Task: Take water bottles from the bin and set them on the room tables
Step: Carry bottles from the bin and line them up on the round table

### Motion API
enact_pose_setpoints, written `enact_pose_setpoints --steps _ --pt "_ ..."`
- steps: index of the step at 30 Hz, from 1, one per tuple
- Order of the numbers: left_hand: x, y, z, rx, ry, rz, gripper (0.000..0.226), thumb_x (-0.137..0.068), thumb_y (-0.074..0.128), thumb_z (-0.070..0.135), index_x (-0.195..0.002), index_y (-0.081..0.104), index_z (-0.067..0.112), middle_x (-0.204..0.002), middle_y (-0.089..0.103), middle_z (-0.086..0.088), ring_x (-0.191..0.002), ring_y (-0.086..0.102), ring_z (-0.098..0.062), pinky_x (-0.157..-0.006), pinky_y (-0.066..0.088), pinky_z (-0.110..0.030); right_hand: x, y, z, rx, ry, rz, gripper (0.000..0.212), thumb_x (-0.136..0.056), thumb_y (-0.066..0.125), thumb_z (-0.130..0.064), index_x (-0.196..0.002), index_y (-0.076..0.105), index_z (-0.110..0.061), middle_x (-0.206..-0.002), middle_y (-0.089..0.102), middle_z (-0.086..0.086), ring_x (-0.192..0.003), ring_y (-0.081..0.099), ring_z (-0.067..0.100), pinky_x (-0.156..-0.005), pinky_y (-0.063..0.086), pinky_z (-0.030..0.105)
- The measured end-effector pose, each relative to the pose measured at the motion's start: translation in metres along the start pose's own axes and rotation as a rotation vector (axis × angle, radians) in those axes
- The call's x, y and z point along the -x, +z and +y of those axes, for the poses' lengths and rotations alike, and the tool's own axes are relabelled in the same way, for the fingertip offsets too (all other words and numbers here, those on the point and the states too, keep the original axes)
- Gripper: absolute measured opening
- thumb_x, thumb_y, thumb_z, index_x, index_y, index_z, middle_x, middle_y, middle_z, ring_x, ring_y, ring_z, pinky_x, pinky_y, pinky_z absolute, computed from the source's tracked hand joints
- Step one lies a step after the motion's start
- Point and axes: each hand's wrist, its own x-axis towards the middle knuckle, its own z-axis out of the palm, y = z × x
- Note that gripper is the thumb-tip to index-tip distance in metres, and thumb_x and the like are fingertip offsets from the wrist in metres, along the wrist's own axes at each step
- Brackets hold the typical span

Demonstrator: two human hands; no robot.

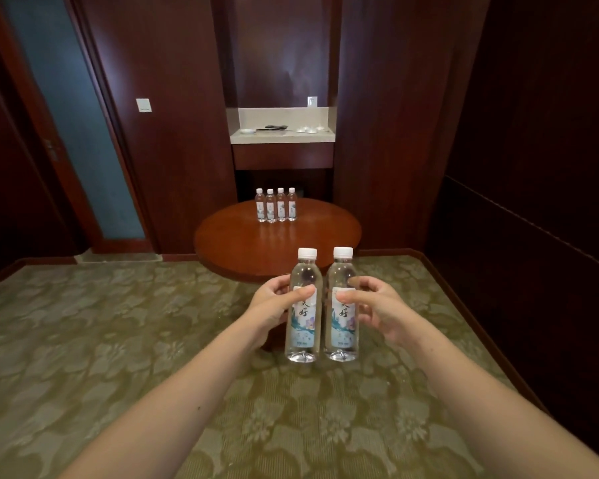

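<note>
Straight ahead stands a round wooden tabletop (242, 243). Its near and middle surface is bare polished wood, open to reach from the front and from both sides. A row of four bottles (276, 205) stands upright and close together at its far edge, blocking that strip. Behind them and higher up, a pale counter (282, 135) juts from a dark wooden niche. In the foreground the left hand (274, 302) grips the left bottle (303, 326) and the right hand (377, 305) grips the right bottle (341, 326), side by side and almost touching. Open carpet (118, 340) spreads to the left; dark wall panels (533, 202) close in on the right.
</note>
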Motion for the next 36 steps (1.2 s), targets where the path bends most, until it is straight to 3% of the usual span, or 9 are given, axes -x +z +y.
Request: enact_pose_setpoints --steps 4,10,13,17,20,23,27,36 --pt "-0.095 0.009 0.008 0.034 0.022 0.024 0.071 -0.055 0.091 0.036 -0.118 0.063 0.021 -0.108 0.075 0.001 -0.103 0.071 -0.018 -0.096 0.054 -0.046 -0.1 -0.023 -0.015 0.011 0.01 -0.033 0.049 -0.069 0.085 -0.004 -0.114 0.063 -0.011 -0.105 0.074 0.006 -0.086 0.074 0.018 -0.067 0.056 0.03" --pt "-0.236 0.021 0.025 0.08 0.025 0.076 0.058 -0.069 0.088 0.02 -0.12 0.061 0.019 -0.111 0.074 -0.003 -0.103 0.071 -0.022 -0.095 0.054 -0.051 -0.243 -0.063 -0.056 0.05 0.031 -0.099 0.044 -0.072 0.082 0.001 -0.112 0.064 -0.009 -0.105 0.072 0.008 -0.084 0.073 0.018 -0.062 0.057 0.028" --pt "-0.293 0.025 0.033 0.071 0.027 0.061 0.056 -0.074 0.085 0.017 -0.125 0.061 0.02 -0.114 0.073 -0.004 -0.103 0.071 -0.022 -0.092 0.055 -0.051 -0.304 -0.08 -0.07 0.084 0.039 -0.149 0.048 -0.071 0.082 0.0 -0.114 0.064 -0.009 -0.108 0.072 0.009 -0.089 0.073 0.02 -0.068 0.057 0.031" --pt "-0.362 0.03 0.033 0.07 0.0 0.056 0.048 -0.076 0.082 0.013 -0.121 0.066 0.016 -0.113 0.073 -0.005 -0.106 0.07 -0.022 -0.096 0.054 -0.044 -0.377 -0.098 -0.077 0.139 0.067 -0.19 0.046 -0.072 0.082 0.002 -0.112 0.066 -0.013 -0.115 0.072 0.01 -0.095 0.073 0.024 -0.083 0.06 0.043" --pt "-0.417 0.028 0.03 0.04 -0.019 0.065 0.047 -0.075 0.082 0.014 -0.12 0.067 0.014 -0.111 0.074 -0.004 -0.106 0.07 -0.02 -0.094 0.055 -0.037 -0.435 -0.111 -0.077 0.165 0.082 -0.192 0.048 -0.07 0.082 0.004 -0.112 0.067 -0.015 -0.116 0.073 0.011 -0.105 0.071 0.03 -0.096 0.054 0.051" --pt "-0.48 0.022 0.028 -0.005 -0.013 0.079 0.05 -0.072 0.085 0.017 -0.119 0.069 0.016 -0.111 0.074 -0.001 -0.108 0.069 -0.018 -0.093 0.054 -0.034 -0.497 -0.122 -0.078 0.197 0.089 -0.199 0.052 -0.068 0.084 0.003 -0.113 0.068 -0.018 -0.115 0.074 0.007 -0.105 0.071 0.024 -0.098 0.054 0.047" --pt "-0.571 0.012 0.035 -0.04 0.003 0.109 0.051 -0.071 0.085 0.018 -0.119 0.069 0.018 -0.112 0.074 0.003 -0.106 0.067 -0.011 -0.077 0.05 -0.019 -0.585 -0.129 -0.089 0.261 0.077 -0.211 0.054 -0.066 0.087 -0.002 -0.114 0.069 -0.022 -0.111 0.076 0.002 -0.108 0.07 0.021 -0.103 0.05 0.049" --pt "-0.73 -0.004 0.062 -0.164 0.021 0.036 0.048 -0.072 0.084 0.011 -0.114 0.064 0.025 -0.107 0.068 0.013 -0.101 0.06 0.001 -0.076 0.046 -0.014 -0.736 -0.143 -0.108 0.287 0.087 -0.152 0.058 -0.067 0.084 0.001 -0.116 0.067 -0.024 -0.109 0.076 0.002 -0.109 0.069 0.027 -0.102 0.05 0.052"
